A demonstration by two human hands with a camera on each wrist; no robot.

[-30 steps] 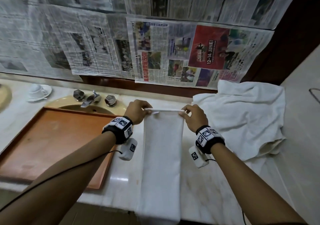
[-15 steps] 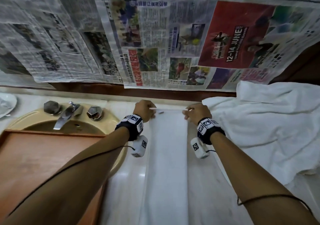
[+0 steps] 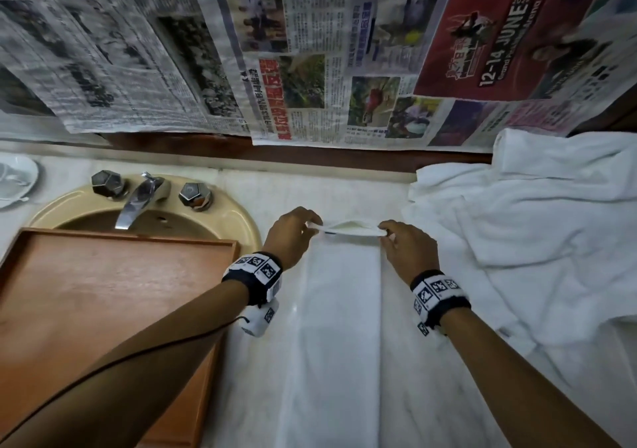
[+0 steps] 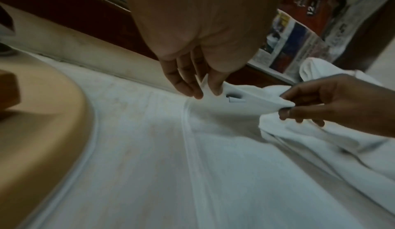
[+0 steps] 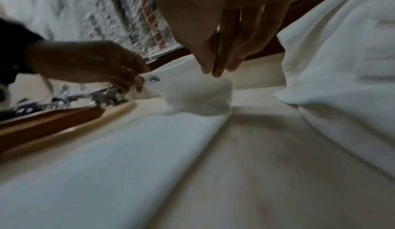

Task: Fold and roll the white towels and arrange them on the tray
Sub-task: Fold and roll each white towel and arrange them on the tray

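A white towel (image 3: pixel 341 327), folded into a long narrow strip, lies on the marble counter and runs from the far end toward me. My left hand (image 3: pixel 293 237) pinches its far left corner and my right hand (image 3: pixel 406 247) pinches its far right corner. The far edge is lifted a little off the counter between them. In the left wrist view the left hand (image 4: pixel 200 89) pinches the towel (image 4: pixel 235 101) between thumb and fingers. In the right wrist view the right hand (image 5: pixel 215 69) grips the towel (image 5: pixel 192 90). The wooden tray (image 3: pixel 103 302) sits to the left, with nothing on it.
A heap of unfolded white towels (image 3: pixel 537 240) lies at the right. A beige sink (image 3: pixel 144 220) with a chrome tap (image 3: pixel 138 199) lies behind the tray. A cup and saucer (image 3: pixel 13 182) stands far left. Newspaper (image 3: pixel 310 51) covers the wall behind.
Both hands carried the towel's far edge farther from me across the counter. The edge now bows up slightly between the hands. My head leaned closer.
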